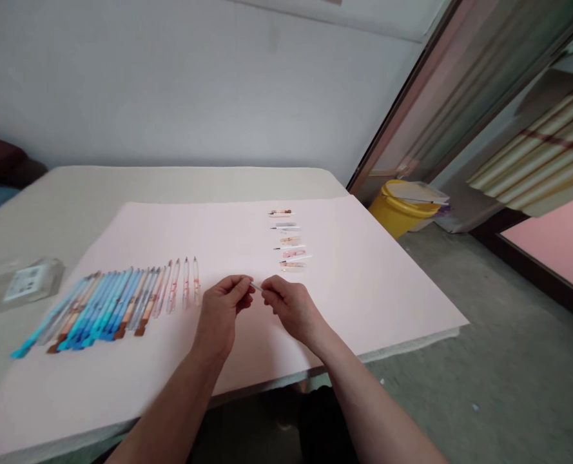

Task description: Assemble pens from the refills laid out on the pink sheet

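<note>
Fingertips pinched, my left hand (225, 305) and my right hand (289, 303) meet low over the pink sheet. Between them runs a thin white pen part (256, 286), gripped at both ends; the fingers cover most of it. Left of my left hand lies a row of pens (112, 303) in blue, brown and grey. Clear pens with red patterns (173, 288) end that row nearest the hand. Beyond my right hand, a column of pen parts (292, 254) includes white tubes with dark tips and short patterned barrels.
The pink sheet (387, 283) covers much of a pale table (194, 183) against a white wall. A clear plastic bag (28, 283) with a label lies at the left. On the floor at the right stands a yellow bucket (395, 212).
</note>
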A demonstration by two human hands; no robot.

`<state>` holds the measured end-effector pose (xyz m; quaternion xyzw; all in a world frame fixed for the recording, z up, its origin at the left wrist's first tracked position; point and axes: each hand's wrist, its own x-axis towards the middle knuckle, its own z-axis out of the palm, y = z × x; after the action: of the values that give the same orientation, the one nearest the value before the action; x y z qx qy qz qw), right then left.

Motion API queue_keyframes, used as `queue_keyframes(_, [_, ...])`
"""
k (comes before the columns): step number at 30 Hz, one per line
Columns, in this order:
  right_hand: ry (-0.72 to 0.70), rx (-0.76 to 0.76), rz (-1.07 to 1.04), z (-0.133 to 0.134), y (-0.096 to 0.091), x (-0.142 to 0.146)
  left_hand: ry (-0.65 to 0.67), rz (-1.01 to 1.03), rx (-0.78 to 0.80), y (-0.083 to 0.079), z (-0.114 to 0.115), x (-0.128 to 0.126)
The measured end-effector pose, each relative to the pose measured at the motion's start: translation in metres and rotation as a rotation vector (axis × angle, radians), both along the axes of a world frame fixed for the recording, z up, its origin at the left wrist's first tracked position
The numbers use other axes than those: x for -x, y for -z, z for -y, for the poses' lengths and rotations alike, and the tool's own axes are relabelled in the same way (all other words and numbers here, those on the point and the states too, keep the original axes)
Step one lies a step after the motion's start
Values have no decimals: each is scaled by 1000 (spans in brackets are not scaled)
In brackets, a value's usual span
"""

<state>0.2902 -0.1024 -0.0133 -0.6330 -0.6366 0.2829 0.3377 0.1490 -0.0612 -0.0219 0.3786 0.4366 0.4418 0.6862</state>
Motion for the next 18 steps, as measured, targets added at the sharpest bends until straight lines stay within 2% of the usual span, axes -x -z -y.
queue_keyframes(4, [12,15,-69,-1,5,3,-63,43,27,0,3,-5])
queue_keyframes(10, [48,29,-131,-2,14,16,-44,78,39,-1,6,-7])
queue_keyframes(14, [23,50,-159,-3,17,23,-50,81,19,0,6,-5])
queue_keyframes(16, [12,40,-107,-5,17,19,-65,67,11,2,5,-4])
queue_keyframes(18, [78,6,57,-8,17,6,-82,53,21,3,4,-3])
